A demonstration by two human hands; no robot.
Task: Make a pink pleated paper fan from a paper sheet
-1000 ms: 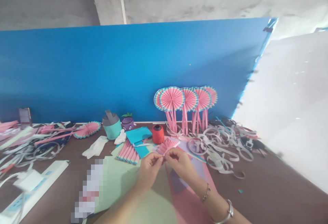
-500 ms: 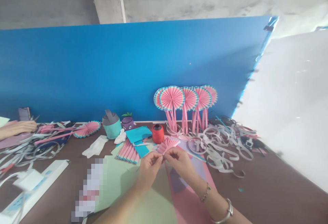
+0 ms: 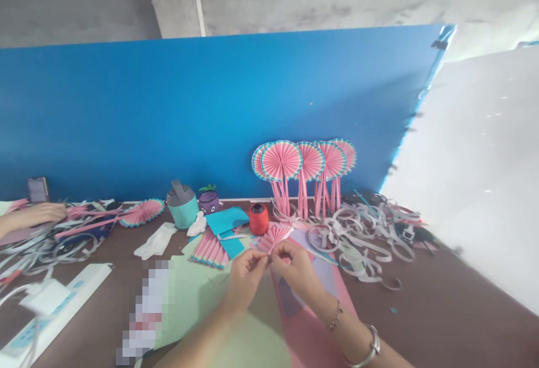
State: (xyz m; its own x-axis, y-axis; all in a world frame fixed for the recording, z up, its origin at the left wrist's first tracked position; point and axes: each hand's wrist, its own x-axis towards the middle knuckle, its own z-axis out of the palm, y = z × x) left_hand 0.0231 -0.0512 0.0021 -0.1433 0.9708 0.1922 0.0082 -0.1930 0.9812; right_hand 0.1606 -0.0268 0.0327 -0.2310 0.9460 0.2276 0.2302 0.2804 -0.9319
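Note:
My left hand and my right hand meet over the middle of the work surface, thumbs and fingertips pinched close together. Between them is the narrow gathered end of a pink pleated paper fan, whose folds spread out beyond the fingertips. My fingers hide the exact spot being pinched. A red spool of thread stands just behind the fan. Left of it lie pink pleated strips with blue edges and blue paper sheets. Pale green paper and pink paper lie beneath my hands.
Finished round pink fans lean on a blue partition. Tangled white strips lie right. A teal cup, purple pot, crumpled tissue and power strip are left. Another person's hand rests far left.
My hands stay nearly in place, fingertips still together at the fan's narrow end. The other person's hand at far left has shifted slightly right.

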